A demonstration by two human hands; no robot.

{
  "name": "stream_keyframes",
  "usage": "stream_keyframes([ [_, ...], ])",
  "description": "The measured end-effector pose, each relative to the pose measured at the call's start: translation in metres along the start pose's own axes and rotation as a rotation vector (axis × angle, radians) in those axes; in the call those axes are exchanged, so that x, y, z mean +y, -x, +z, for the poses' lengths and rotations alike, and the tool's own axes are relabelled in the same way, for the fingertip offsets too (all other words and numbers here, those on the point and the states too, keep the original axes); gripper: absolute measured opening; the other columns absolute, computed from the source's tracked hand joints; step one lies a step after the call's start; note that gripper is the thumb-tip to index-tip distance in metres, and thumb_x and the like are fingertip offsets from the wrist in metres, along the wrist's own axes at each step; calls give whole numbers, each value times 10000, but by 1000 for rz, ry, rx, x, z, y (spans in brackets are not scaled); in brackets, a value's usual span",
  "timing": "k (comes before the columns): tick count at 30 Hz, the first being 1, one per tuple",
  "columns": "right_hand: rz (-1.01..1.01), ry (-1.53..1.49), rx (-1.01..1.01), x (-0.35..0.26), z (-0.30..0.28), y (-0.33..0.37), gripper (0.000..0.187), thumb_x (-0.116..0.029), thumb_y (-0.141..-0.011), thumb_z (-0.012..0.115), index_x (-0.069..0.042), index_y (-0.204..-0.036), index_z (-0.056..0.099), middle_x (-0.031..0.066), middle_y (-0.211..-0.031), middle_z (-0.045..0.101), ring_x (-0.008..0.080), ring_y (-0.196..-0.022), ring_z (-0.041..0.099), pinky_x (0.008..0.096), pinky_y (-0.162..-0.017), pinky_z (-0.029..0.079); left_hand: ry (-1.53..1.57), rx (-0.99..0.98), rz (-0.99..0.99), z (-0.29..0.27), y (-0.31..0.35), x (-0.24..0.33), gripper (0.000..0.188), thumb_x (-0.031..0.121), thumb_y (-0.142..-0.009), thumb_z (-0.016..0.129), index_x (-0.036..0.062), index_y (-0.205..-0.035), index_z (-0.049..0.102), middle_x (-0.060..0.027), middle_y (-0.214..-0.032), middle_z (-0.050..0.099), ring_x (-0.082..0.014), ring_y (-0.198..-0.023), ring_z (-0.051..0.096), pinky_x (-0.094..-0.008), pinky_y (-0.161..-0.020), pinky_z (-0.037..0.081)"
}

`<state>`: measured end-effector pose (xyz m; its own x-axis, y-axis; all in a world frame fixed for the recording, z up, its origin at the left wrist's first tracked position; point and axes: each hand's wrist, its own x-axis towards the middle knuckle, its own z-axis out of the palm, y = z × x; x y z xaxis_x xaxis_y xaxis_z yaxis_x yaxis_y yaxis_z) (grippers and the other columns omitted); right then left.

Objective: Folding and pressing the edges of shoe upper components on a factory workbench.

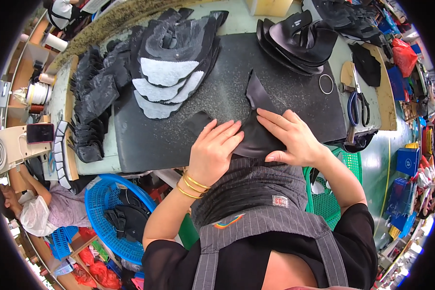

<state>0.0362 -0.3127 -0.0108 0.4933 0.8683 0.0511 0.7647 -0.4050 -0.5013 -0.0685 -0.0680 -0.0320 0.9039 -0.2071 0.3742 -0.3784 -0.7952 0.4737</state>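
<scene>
A smooth black leather-like shoe-upper piece [253,140] lies at the near edge of the dark work mat [174,140], its pointed strip reaching away from me. My left hand [212,151] rests on its left part, fingers stretched out and close together. On its right part my right hand [293,137] lies with fingers extended and thumb apart. Both hands press flat, grasping nothing I can see; the palms hide some of the piece. Beyond my left hand is a stack of black upper pieces with whitish fuzzy patches [166,72]. Smooth curved black uppers [295,43] are stacked at the far right.
Scissors [355,96] and a pale ring-shaped band [326,84] lie to the right. Bundled black pieces [94,87] line the table's left side. Below the table stand a blue basket [93,205] and a green basket [355,164]. Another person [72,205] is at the left.
</scene>
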Motion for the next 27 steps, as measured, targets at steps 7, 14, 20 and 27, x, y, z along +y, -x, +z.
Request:
stream_keyframes([
  [7, -308, 134, 73, 2, 1, -10, 779, -366, -685, 801, -32, -1361, 605, 87, -1426, 587, 310, -1253, 534, 460, -1074, 410, 1, -39, 111, -13, 17, 6, 293, 42, -794, 658, 67, -1078, 726, -59, -1175, 727, -276, -1112, 671, -435, -1001, 512],
  [14, -139, 272, 79, -28, 17, -11, 908, -170, -559, 790, -6, -1415, 537, 116, -1443, 557, 275, -1241, 535, 404, -1094, 406, -86, 23, 40, -11, 32, 11, 405, -9, -728, 659, 76, -1117, 731, -54, -1226, 716, -269, -1179, 642, -445, -1068, 461],
  [20, 4, -335, 149, -14, -7, -14, 564, -117, -689, 868, -10, -1206, 672, 64, -1195, 701, 159, -974, 629, 335, -933, 501, 784, 141, -568, -31, 21, 31, 163, 94, -961, 700, 14, -1103, 704, -71, -962, 753, -157, -810, 688, -289, -811, 547],
  [27, 342, -1572, 176, -71, -46, -30, 366, -27, -871, 778, 9, -1215, 659, 47, -1065, 727, 118, -958, 671, 299, -922, 541, 1474, 188, -607, -80, -4, 47, 186, 0, -920, 721, 18, -1101, 683, -67, -997, 729, -141, -854, 675, -293, -805, 549],
])
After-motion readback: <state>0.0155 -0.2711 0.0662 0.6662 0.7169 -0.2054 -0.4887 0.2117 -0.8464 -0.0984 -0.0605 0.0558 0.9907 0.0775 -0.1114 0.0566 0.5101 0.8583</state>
